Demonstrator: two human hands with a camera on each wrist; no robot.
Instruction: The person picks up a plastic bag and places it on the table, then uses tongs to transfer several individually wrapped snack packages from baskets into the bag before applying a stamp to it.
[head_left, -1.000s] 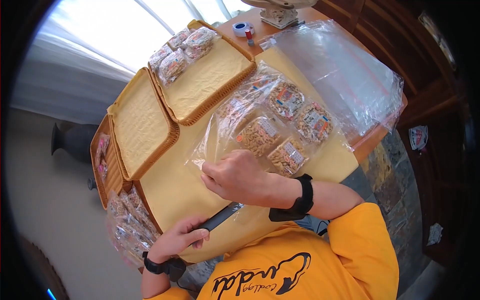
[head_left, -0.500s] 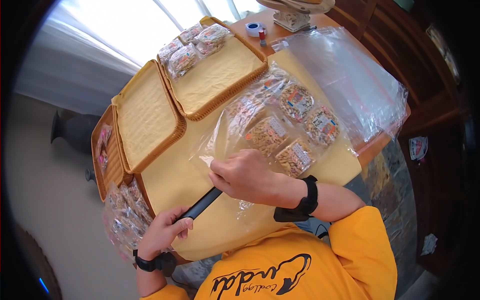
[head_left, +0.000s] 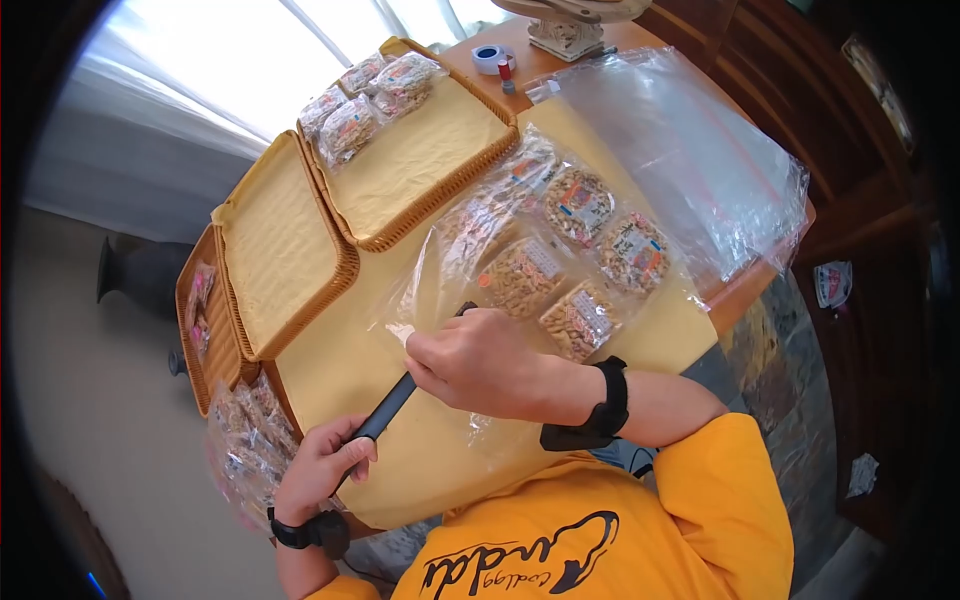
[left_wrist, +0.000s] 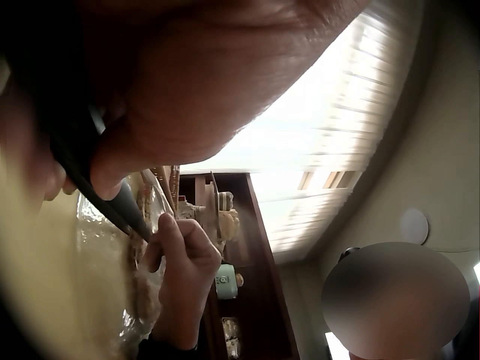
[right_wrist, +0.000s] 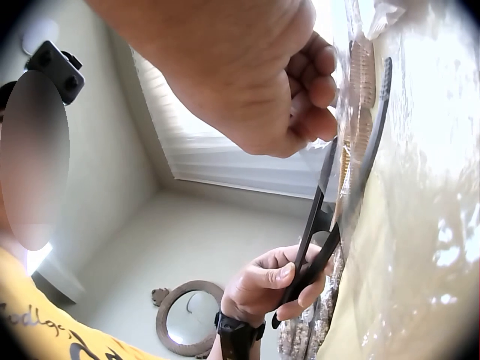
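Note:
A large clear plastic bag [head_left: 422,280] lies on the yellow sheet, holding several nut packs [head_left: 522,278]. My right hand [head_left: 490,365] pinches the bag's near left edge. Low on the left, my left hand [head_left: 325,462] grips a long black two-armed tool [head_left: 392,402]; its far end shows just beyond my right hand. In the right wrist view the tool's two arms [right_wrist: 367,150] stand apart, at the bag film [right_wrist: 427,150], below my right hand [right_wrist: 247,75], with my left hand [right_wrist: 262,285] round the near end. The left wrist view shows the tool [left_wrist: 131,214] reaching my right hand [left_wrist: 184,262].
Two lined wicker trays [head_left: 285,240] stand at the back left, one holding several packs [head_left: 350,125]. Flat clear bags [head_left: 690,160] lie at the right. Tape [head_left: 490,58] and a small red-topped item [head_left: 506,78] sit behind. More bagged packs [head_left: 250,435] lie at the left edge.
My left hand has moved left, and the black tool has swung up and forward, so its tip now shows past my right hand. My right hand keeps its pinch on the bag.

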